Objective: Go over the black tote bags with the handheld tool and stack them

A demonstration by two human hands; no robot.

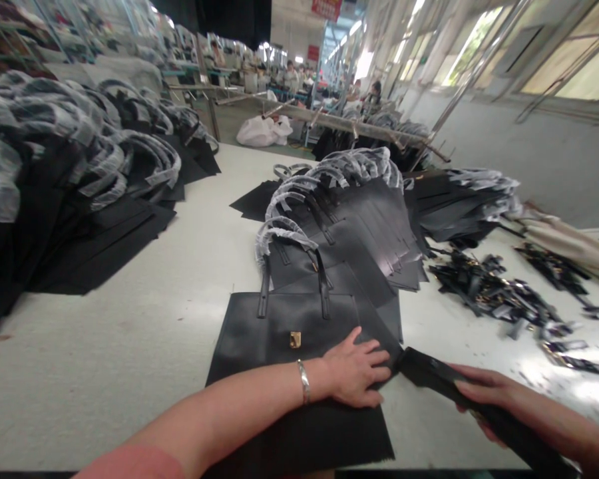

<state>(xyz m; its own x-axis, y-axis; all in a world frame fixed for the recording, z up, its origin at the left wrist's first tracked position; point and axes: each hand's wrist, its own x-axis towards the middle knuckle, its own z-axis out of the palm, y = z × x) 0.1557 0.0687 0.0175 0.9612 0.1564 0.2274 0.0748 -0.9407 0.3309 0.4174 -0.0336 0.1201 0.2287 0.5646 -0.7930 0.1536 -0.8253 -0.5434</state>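
Left forearm point(229, 407) reaches over the black panel point(252, 339); the left grip point(357, 371), spread wide, likely steadies it, while the right grip point(509, 394) holds a dark strip point(429, 372) alongside.

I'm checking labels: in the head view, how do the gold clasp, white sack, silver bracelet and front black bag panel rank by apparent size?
Front black bag panel
White sack, though far off
Silver bracelet
Gold clasp

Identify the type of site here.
Probably a bag factory's sewing floor: piles of black bag panels with wrapped handles, heaped straps, and people at rows of workstations behind.
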